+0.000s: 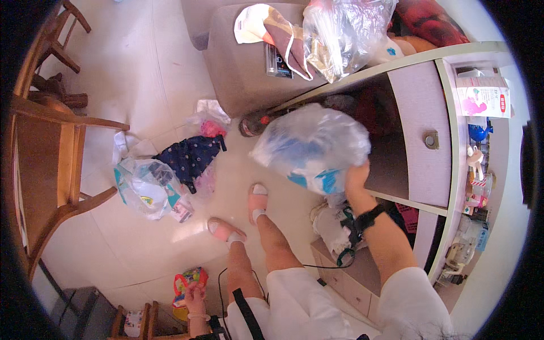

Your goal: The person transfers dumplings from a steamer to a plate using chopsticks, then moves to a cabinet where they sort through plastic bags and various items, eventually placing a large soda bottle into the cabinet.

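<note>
My right hand [358, 175] grips a see-through plastic bag [314, 140] with blue and white contents. It hangs in front of a cabinet's open compartment [382, 140], whose inside is dark. Low on the left, my left hand [195, 295] is closed on a small colourful bag [192, 278] with a red handle. Just beyond my pink slippers [258, 197], a navy patterned cloth item [191, 157] lies on the floor. Beside it rests another transparent plastic bag [146, 187] with white and teal parts.
Wooden chairs [70, 157] line the left side. A sofa [238, 80] at the top carries a patterned cloth [272, 29] and a plastic bag [340, 38]. Boxes and small items fill the cabinet's shelf, including a white-and-pink box [484, 100]. A black cable [323, 267] crosses near my legs.
</note>
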A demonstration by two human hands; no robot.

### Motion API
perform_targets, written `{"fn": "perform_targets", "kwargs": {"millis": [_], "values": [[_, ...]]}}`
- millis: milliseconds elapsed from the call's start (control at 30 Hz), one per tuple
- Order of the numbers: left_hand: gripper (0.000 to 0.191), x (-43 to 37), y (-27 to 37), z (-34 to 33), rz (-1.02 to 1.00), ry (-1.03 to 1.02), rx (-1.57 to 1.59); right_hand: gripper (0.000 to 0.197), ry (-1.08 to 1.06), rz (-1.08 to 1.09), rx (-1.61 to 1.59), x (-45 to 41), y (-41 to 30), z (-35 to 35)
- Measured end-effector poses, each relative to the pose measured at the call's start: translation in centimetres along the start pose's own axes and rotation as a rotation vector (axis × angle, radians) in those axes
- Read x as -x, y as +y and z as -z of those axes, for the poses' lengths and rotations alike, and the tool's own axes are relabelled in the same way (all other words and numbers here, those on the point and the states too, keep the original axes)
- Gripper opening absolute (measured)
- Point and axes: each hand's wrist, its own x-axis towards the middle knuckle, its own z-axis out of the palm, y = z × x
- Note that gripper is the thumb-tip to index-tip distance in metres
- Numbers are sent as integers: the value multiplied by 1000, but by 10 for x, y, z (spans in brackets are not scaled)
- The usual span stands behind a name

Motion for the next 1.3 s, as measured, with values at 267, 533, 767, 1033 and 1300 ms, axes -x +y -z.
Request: {"fn": "perform_targets", "kwargs": {"millis": [267, 533, 767, 1033, 1300], "values": [[18, 3, -9, 9, -17, -24, -103, 40, -578, 51, -97, 167, -42, -37], [16, -6, -38, -5, -7, -28, -245, 38, -943, 83, -71, 266, -56, -139], [23, -26, -37, -35, -648, -225, -704, 44, -1528, 201, -249, 332, -36, -233], [64, -74, 50, -101, 14, 63, -41, 26, -1220, -157, -179, 240, 85, -230], [65, -138, -32, -114, 130, 162, -207, 19, -1067, 64, 1218, 0, 300, -148]]}}
